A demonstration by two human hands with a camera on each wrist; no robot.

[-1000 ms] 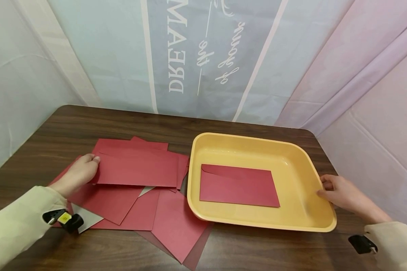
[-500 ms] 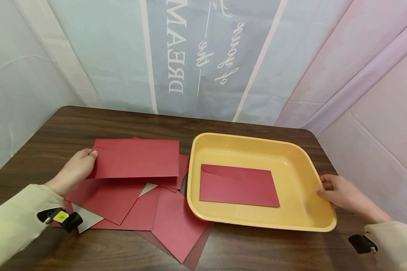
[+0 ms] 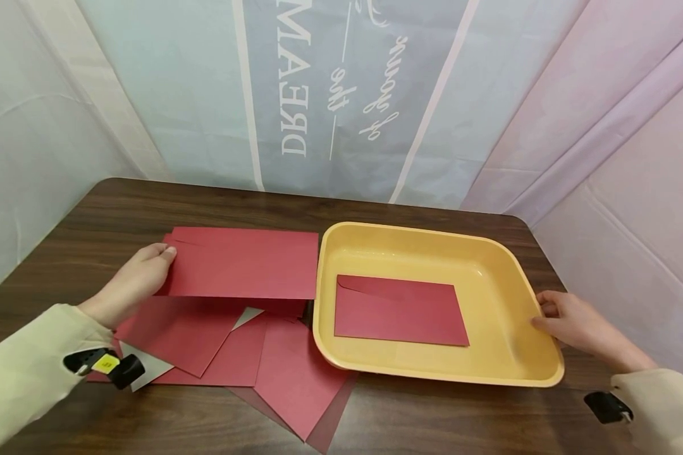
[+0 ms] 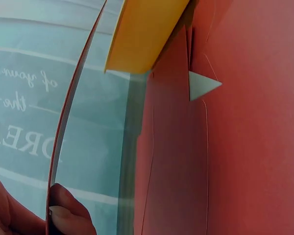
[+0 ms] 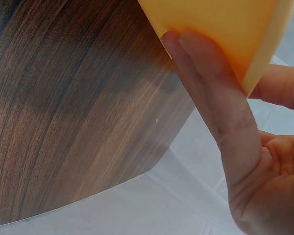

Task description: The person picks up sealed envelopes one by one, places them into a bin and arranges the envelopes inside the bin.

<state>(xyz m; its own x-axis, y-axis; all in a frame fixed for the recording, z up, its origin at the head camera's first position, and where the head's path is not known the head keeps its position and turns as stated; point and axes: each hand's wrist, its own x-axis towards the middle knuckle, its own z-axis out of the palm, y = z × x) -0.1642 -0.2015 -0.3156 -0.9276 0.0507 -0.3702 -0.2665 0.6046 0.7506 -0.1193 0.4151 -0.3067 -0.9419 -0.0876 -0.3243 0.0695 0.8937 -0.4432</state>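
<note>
Between thumb and fingers my left hand [image 3: 138, 278] pinches the left end of a red envelope [image 3: 245, 262]. That envelope is lifted above a spread of red envelopes [image 3: 304, 385], its right end close to the yellow basin's left rim. In the left wrist view the held envelope [image 4: 68, 105] appears edge-on, apart from the pile. My right hand [image 3: 580, 325] grips the right rim of the yellow basin [image 3: 506, 335]; the right wrist view shows fingers along the outside of its wall [image 5: 220, 19]. Inside the basin one red envelope [image 3: 401, 311] lies flat on the floor.
The loose envelopes overlap on the dark wooden table [image 3: 165, 417], some reaching the basin's left side. A pale grey corner [image 3: 145, 366] shows among them. Behind the table hangs a printed cloth [image 3: 341, 95], with pale cloth at both sides.
My left hand has lifted the red envelope off the pile, first raising it up and back, then shifting it right toward the basin. The right hand and basin have stayed in place.
</note>
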